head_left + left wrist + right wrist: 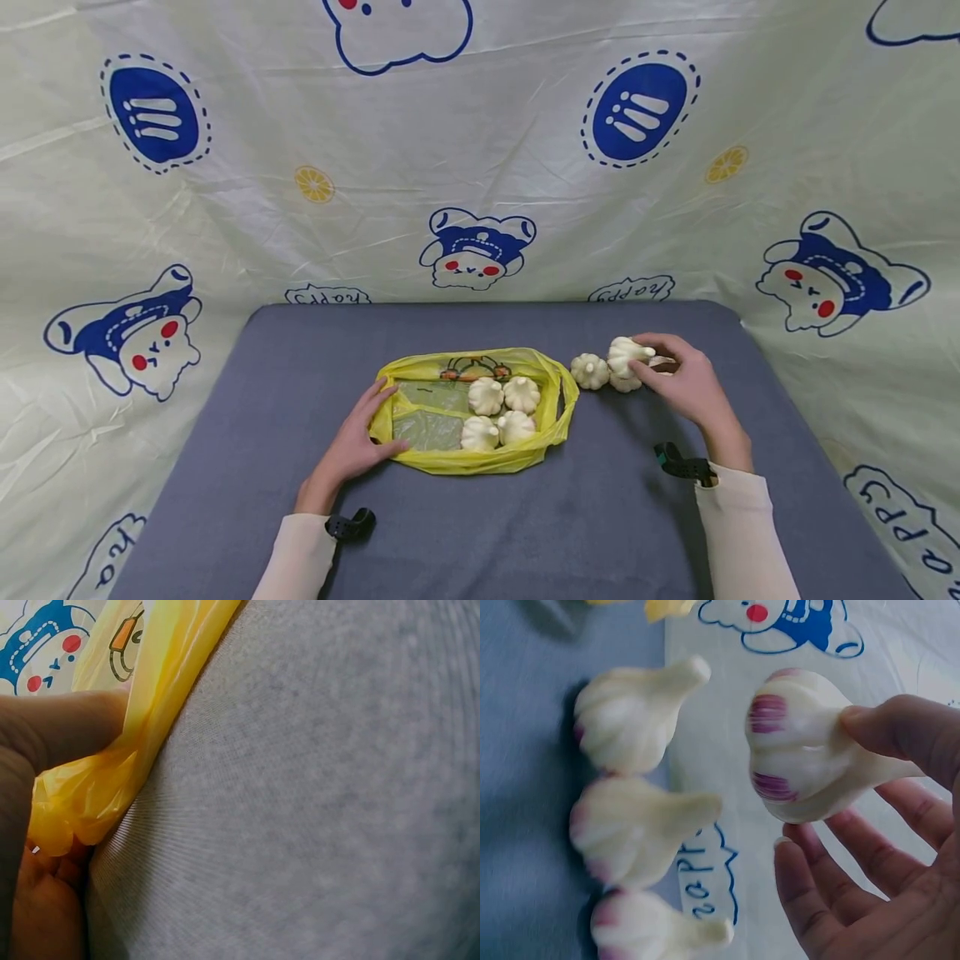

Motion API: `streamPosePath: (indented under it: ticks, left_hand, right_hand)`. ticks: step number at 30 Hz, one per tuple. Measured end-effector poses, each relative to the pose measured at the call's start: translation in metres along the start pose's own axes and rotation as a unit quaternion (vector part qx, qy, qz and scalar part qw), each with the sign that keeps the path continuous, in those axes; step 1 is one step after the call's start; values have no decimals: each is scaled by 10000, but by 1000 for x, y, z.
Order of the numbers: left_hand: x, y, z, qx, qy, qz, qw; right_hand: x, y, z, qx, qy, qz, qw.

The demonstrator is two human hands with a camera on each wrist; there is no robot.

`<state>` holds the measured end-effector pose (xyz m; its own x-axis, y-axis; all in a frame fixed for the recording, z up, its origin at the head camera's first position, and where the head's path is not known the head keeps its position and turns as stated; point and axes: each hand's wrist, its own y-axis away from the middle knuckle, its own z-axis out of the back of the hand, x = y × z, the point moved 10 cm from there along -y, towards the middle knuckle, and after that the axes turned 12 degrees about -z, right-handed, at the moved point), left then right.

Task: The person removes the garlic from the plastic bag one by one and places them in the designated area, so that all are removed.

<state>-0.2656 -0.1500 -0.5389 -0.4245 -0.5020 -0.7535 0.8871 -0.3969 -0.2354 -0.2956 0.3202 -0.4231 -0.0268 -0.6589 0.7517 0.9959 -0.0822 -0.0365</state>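
On the grey table [600, 517] lay a yellow plastic bag [450, 458], its mouth spread wide and facing up, with four garlic bulbs [502, 410] sitting inside it toward its right half, close together in a two-by-two cluster. The left hand [358, 440] rested at the bag's left edge, thumb along the near rim and fingers laid over the far side of that edge; the left wrist view showed the thumb and fingers pinching a bunched fold of the yellow plastic [90, 795] against the cloth. The right hand [686, 385] was just to the right of the bag, near the table's far edge, and held one garlic bulb [810, 761] between the thumb on top and the fingers beneath, the bulb lifted clear of the table with purple streaks showing on its base. Three more loose garlic bulbs [630, 720] stood beside the hand on the grey cloth, set in a row close to one another, their stem tips pointing the same way in the right wrist view. Both forearms wore pale sleeves [738, 517] with black straps [682, 463] at the wrists. A cream backdrop [480, 167] printed with blue cartoon bears hung behind and around the table.
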Motion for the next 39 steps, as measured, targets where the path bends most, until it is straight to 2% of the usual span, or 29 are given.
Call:
streamPosePath:
  ticks: [7, 18, 30, 39]
  left_hand:
    - [1, 0, 0, -20, -20, 14, 10000]
    - [1, 1, 1, -19, 3, 2, 10000]
    - [2, 1, 0, -9, -30, 46, 10000]
    - [1, 1, 0, -62, -2, 5, 10000]
  right_hand:
    - [-19, 1, 25, -451, 78, -219, 9987]
    - [-53, 1, 57, -1101, -137, -603, 9920]
    - [-92, -4, 69, -1354, -6, -1142, 9842]
    - [-110, -6, 70, -1413, 50, -1293, 9815]
